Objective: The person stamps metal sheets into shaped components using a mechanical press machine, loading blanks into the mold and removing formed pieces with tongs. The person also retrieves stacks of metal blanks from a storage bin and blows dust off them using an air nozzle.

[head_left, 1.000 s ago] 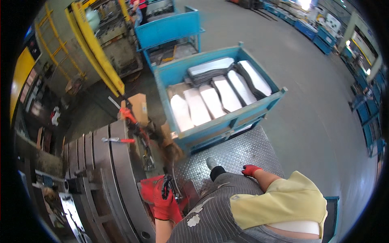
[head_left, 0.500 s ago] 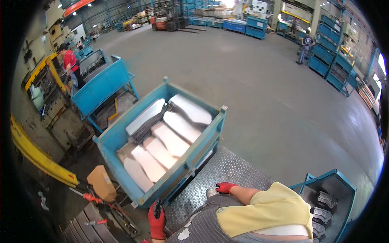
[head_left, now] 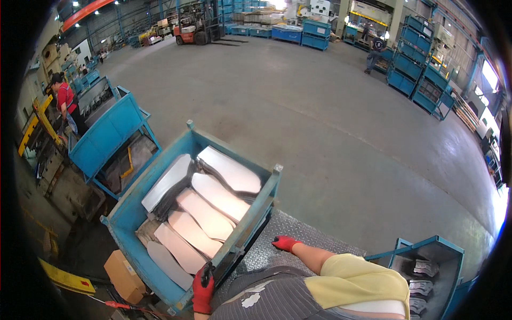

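My left hand [head_left: 203, 288], in a red glove with dark finger parts, is raised in front of the near side of a blue metal bin [head_left: 121, 246]. Its fingers are curled; what they hold, if anything, I cannot make out. My right hand [head_left: 286, 244], also red-gloved, hangs over a diamond-pattern metal plate [head_left: 261, 254] to the right of the bin. Its fingers are loosely bent and partly apart, with nothing seen in them. Inside the bin lie several flat, curved metal blanks [head_left: 205, 214], stacked side by side in rows.
At lower right a blue-grey container [head_left: 457, 266] holds several formed metal parts [head_left: 426, 268]. A cardboard box [head_left: 125, 276] stands by the bin's left side. Beyond is a blue rack [head_left: 106, 136] near a person in red [head_left: 65, 100]. A forklift [head_left: 198, 31] stands far off.
My view has turned right and moved closer to the bin, which now sits lower and further left in the picture. My left hand now overlaps the bin's near rim.
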Tool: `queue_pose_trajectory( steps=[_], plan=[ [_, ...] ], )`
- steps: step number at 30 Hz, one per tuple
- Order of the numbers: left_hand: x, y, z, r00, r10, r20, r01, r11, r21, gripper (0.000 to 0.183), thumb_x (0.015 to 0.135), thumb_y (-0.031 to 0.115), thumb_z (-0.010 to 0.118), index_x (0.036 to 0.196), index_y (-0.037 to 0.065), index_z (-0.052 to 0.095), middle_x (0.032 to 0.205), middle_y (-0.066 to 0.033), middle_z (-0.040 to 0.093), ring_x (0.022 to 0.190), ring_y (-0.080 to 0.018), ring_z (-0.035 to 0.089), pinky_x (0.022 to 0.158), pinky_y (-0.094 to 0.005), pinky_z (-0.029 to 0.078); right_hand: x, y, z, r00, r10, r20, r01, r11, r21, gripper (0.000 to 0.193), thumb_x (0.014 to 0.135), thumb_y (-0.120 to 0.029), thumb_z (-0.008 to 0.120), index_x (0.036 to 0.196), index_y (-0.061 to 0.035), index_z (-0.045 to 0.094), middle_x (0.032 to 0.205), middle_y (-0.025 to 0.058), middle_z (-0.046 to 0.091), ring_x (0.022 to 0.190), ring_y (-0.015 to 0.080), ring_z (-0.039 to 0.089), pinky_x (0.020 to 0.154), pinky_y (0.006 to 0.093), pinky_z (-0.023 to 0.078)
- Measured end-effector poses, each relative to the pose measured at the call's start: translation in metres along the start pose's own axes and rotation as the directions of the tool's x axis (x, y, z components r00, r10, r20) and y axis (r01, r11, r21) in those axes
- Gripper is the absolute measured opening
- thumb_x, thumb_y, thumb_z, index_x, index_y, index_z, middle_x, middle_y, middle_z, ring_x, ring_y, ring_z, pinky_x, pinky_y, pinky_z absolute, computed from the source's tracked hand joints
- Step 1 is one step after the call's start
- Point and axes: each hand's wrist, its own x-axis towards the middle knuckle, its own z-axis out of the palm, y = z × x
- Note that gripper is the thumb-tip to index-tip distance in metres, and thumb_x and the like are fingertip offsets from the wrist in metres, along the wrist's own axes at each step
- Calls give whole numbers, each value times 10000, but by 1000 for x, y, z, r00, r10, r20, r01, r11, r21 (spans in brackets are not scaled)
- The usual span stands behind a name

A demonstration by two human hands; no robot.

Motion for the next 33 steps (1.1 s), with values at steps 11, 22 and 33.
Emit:
queue_pose_trajectory(
  steps=[11,22,33],
  plan=[
    [125,-52,-11,984,18,176,44,939,-341,322,835,14,467,1155,-10,483,1040,-121,576,965,-188,556,852,-293,427,45,-80,-29,995,-80,-58,91,971,221,580,798,-460,490,1215,-58,463,1214,193,470,1140,324,434,960,373,337],
    [224,-141,37,867,-284,410,487,659,-573,369,864,216,518,1187,43,475,1068,-48,563,952,-123,513,753,-233,420,112,-190,-96,897,-341,-281,325,940,-104,477,811,-381,506,1211,-125,467,1123,150,514,1028,317,492,884,384,391],
    [255,-194,167,631,-449,633,740,594,-316,354,881,251,450,1139,16,508,1102,-85,565,1018,-179,528,873,-286,400,298,-27,-52,970,-48,240,179,808,-562,489,730,-437,449,1042,-84,582,1135,166,529,1039,328,507,884,410,399]
  ],
)
